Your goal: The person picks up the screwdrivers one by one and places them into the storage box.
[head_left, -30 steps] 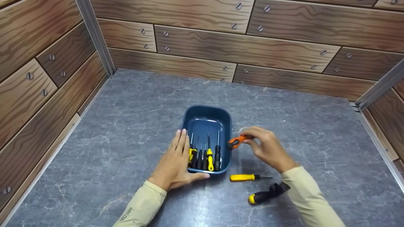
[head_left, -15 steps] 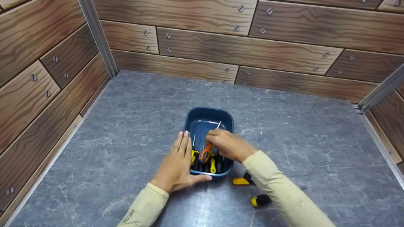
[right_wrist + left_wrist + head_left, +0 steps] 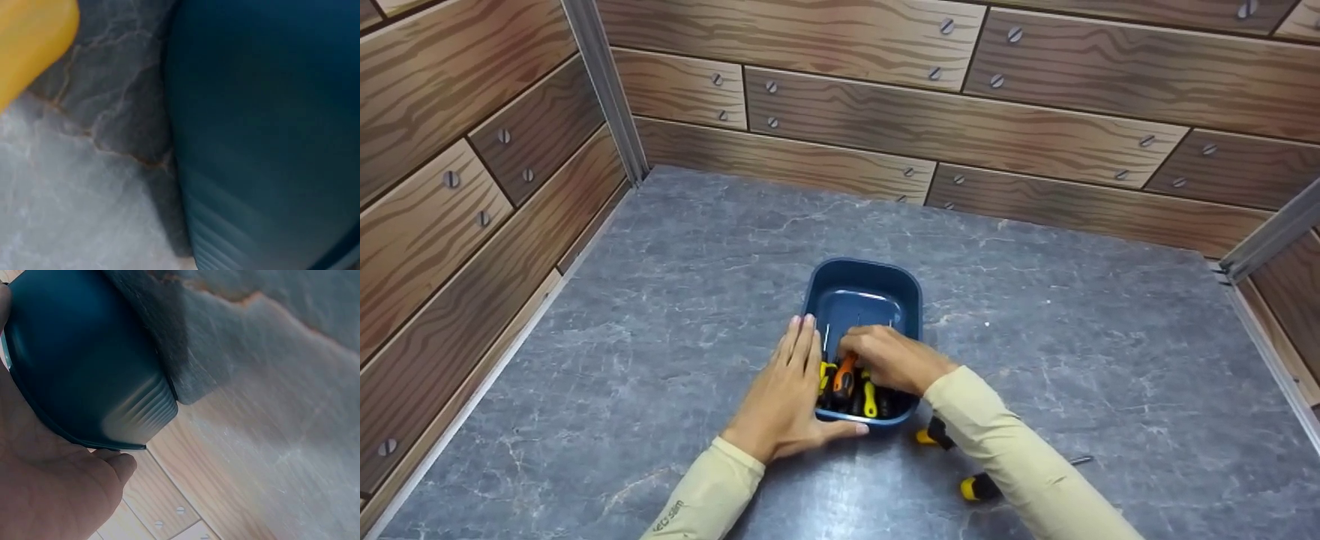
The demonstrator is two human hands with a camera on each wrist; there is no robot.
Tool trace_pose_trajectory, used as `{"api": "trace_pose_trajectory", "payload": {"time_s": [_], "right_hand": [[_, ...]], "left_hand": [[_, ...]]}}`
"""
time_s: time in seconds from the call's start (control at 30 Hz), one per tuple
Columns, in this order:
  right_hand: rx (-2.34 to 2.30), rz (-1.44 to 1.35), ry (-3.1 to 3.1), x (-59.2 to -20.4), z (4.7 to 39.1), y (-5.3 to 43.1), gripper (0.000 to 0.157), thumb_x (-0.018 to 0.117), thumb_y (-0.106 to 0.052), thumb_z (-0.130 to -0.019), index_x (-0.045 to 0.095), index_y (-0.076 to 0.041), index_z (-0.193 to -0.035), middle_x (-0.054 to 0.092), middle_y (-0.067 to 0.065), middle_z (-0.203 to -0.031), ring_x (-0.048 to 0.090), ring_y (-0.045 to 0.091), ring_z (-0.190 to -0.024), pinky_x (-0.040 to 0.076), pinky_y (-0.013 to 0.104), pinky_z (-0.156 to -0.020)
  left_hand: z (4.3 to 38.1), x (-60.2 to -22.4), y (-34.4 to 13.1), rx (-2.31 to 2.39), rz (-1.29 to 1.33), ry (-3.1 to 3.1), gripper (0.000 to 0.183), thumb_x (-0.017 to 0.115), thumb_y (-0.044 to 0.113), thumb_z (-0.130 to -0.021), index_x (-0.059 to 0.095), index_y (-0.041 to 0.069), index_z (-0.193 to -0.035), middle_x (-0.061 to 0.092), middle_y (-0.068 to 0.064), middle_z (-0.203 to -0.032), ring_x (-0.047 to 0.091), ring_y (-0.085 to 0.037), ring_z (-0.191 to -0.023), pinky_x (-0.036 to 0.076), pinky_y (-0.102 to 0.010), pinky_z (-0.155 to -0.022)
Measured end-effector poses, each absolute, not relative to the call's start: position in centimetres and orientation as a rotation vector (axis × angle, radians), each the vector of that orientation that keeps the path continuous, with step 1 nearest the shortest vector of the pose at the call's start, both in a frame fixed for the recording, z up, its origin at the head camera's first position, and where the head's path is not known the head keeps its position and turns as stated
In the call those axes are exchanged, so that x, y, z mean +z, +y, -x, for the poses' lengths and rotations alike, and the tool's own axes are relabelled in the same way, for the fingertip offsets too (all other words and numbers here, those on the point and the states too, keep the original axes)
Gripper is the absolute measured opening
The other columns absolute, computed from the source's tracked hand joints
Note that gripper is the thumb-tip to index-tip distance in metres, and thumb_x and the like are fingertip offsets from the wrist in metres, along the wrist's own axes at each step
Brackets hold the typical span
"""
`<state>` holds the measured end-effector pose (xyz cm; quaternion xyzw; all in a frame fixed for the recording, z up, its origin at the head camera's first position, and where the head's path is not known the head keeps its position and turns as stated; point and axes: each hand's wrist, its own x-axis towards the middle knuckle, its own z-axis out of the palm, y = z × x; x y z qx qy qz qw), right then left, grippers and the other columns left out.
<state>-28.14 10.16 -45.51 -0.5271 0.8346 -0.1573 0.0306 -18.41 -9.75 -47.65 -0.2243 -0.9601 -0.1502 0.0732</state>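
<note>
A dark blue plastic bin (image 3: 870,280) holds several screwdrivers at its near end, among them one with a yellow handle (image 3: 871,399). My left hand (image 3: 781,397) rests against the bin's left side, fingers straight, thumb along the near rim. In the left wrist view that hand (image 3: 56,489) lies against the bin's rim, beside its ribbed outer wall (image 3: 84,354). Inside the bin, my right hand (image 3: 894,357) pinches an orange-and-black screwdriver (image 3: 845,377), its handle end toward me; the fingers hide its shaft. The right wrist view catches only the bin's outer wall (image 3: 253,140).
Right of the bin, a yellow-handled screwdriver (image 3: 925,437) and a black tool with a yellow end (image 3: 976,488) lie on the grey marbled table (image 3: 720,247), partly under the right forearm. Wood-patterned walls (image 3: 840,112) stand behind and at both sides.
My right hand has carried the orange screwdriver from beside the bin leftward over its rim and lowered it among the other screwdrivers. The left hand keeps its place on the bin.
</note>
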Motion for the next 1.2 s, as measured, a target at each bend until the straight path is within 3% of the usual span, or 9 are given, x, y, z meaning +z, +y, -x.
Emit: {"api": "trace_pose_trajectory", "payload": {"time_s": [0.37,0.6,0.9,1.03,1.2], "right_hand": [[-0.717,1.49,2.611,-43.4,27.3,12.5,0.03,0.067,0.016,-0.083,0.073,0.001,-0.109,0.073,0.012,-0.107,0.069,0.026,-0.1,0.058,0.036,-0.091],[-0.878,1.242,2.858,-41.6,27.0,18.0,0.025,0.071,0.012,-0.085,0.074,0.0,-0.106,0.072,0.011,-0.103,0.066,0.022,-0.085,0.06,0.034,-0.074],[-0.828,0.949,2.924,-43.1,25.6,24.1,0.015,0.077,0.0,-0.087,0.076,0.001,-0.102,0.071,0.01,-0.093,0.057,0.013,-0.072,0.052,0.027,-0.062],[-0.849,0.792,2.748,-44.2,24.7,25.8,0.029,0.08,-0.013,-0.087,0.074,0.002,-0.111,0.071,0.006,-0.094,0.058,0.013,-0.075,0.053,0.026,-0.063],[-0.939,0.764,2.531,-45.7,23.4,27.2,0.05,0.089,-0.027,-0.076,0.073,0.002,-0.114,0.074,0.008,-0.098,0.063,0.018,-0.078,0.054,0.025,-0.067]], "left_hand": [[18.4,-47.5,-9.4,-0.449,0.689,-2.886,0.132,0.044,0.091,-0.079,0.017,-0.013,-0.155,0.009,-0.031,-0.164,0.007,-0.041,-0.153,0.014,-0.049,-0.124],[18.5,-47.2,-9.5,-0.473,0.653,-2.91,0.134,0.044,0.093,-0.077,0.015,-0.011,-0.156,0.007,-0.029,-0.165,0.005,-0.039,-0.154,0.013,-0.049,-0.124],[18.5,-47.3,-9.8,-0.461,0.644,-2.926,0.133,0.043,0.093,-0.078,0.014,-0.011,-0.156,0.004,-0.028,-0.165,0.003,-0.04,-0.154,0.011,-0.048,-0.124],[18.5,-47.4,-9.8,-0.455,0.641,-2.927,0.133,0.044,0.092,-0.078,0.014,-0.011,-0.156,0.005,-0.028,-0.165,0.003,-0.039,-0.154,0.012,-0.048,-0.124],[18.3,-47.6,-9.6,-0.459,0.643,-2.925,0.133,0.044,0.093,-0.077,0.016,-0.011,-0.156,0.007,-0.029,-0.165,0.004,-0.04,-0.154,0.014,-0.049,-0.124]]}}
